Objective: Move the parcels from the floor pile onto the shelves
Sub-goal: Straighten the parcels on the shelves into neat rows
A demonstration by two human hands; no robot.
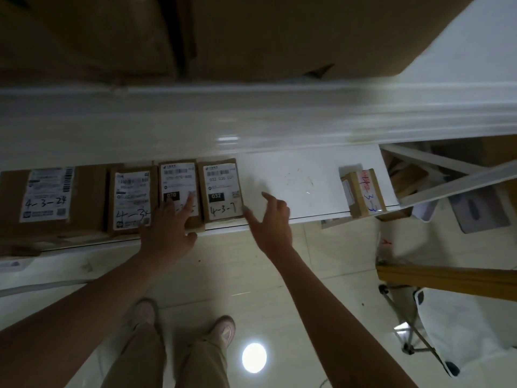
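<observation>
White shelf (293, 180), mid-frame, holds a row at left: parcel 4-3-24 (47, 194), second parcel (131, 197), third parcel (179, 177), parcel 4-3-7 (222, 189); at right, small parcel (362, 193). Your left hand (167, 231) lays straight fingers on third parcel; your right hand (272, 222), released and spread, just beside parcel 4-3-7.

The person wears loose khaki trousers (140, 359), seen from above at 6 to 7 o'clock, the cloth falling in soft folds over each leg. On the feet are pale pinkish sneakers: the left shoe (144, 313) toward 7 o'clock, the right shoe (223, 330) at 6 o'clock, with a lighter sole edge. The left forearm (84, 303) and right forearm (321, 303) are bare.
</observation>
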